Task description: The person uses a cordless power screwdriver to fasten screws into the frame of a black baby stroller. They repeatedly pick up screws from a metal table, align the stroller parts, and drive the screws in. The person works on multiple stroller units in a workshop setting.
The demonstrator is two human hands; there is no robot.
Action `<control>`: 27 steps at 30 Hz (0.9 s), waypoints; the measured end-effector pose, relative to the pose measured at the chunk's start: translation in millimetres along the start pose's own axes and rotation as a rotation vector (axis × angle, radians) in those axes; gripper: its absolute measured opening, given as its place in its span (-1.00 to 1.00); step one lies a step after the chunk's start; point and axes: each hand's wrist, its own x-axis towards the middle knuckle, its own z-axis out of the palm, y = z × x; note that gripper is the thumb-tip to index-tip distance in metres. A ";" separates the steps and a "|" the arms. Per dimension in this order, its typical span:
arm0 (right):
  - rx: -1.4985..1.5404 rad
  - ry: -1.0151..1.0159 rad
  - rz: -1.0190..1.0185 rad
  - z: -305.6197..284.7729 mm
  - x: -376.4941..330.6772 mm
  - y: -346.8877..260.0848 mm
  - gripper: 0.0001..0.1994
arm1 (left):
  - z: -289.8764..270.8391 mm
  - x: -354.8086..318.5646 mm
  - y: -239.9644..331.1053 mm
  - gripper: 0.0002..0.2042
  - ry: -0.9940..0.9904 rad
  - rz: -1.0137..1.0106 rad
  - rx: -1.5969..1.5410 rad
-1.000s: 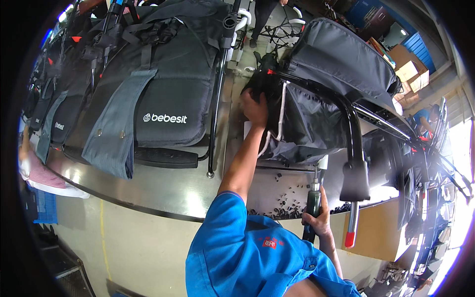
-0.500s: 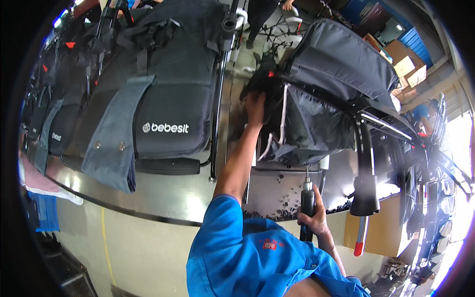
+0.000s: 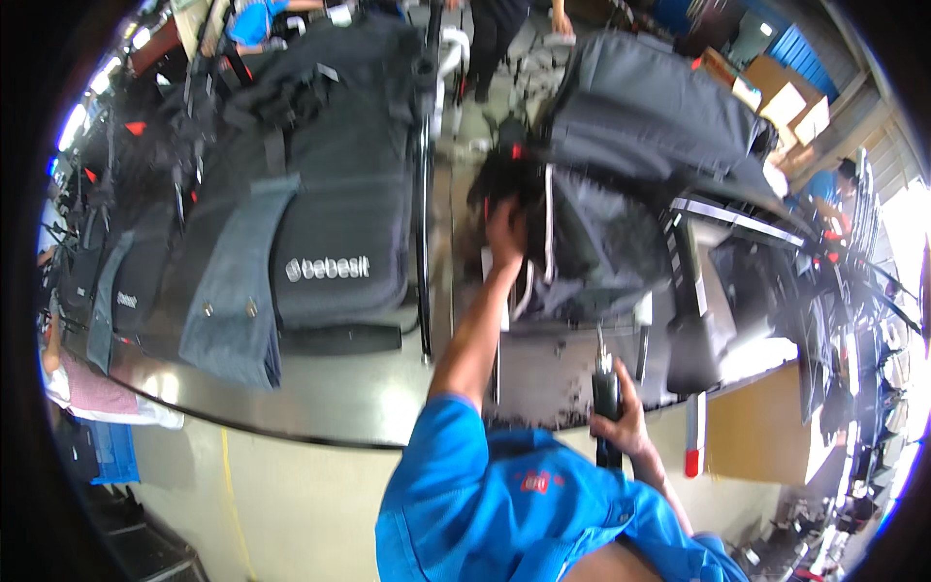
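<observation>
Head view, from my remote seat. Item: left hand (image 3: 506, 235), at the near side of a black part (image 3: 497, 184), fingers bent against it; blur and shadow hide the fingertips, so I cannot tell how far the hand is closed or how firmly it holds. Item: right hand (image 3: 628, 417), wrapped round a dark-bodied driver (image 3: 606, 393), bit upward. Item: black fabric bundle (image 3: 616, 228), right of the left hand and beyond the right hand, over the tabletop (image 3: 339, 393); its near edge lies just past the bit, contact uncertain. Item: small dark pieces (image 3: 558, 417), left of the right hand. Item: tube with a red tip (image 3: 692, 461), to the right of the right hand. Item: padded seat (image 3: 335, 228), left of the left hand. Risks, as I judge them: the bit could snag the loose fabric if the driver tilts forward; the black part could swing if the left hand's hold is slack; a stray sleeve of the right arm could sweep pieces off the edge; the tube could knock the right wrist if the bundle turns.
</observation>
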 end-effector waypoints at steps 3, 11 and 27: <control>0.015 -0.012 0.006 2.4 0.1 -1.8 0.10 | -1.5 -6.8 4.7 -0.75 0.047 0.144 -0.012; 0.176 -0.042 0.095 10.6 13.7 -27.0 0.06 | 8.3 8.7 3.2 -0.72 0.055 0.113 0.138; 0.153 -0.080 0.106 11.1 31.9 -21.4 0.08 | -3.5 18.8 0.8 -0.86 0.126 0.018 -0.071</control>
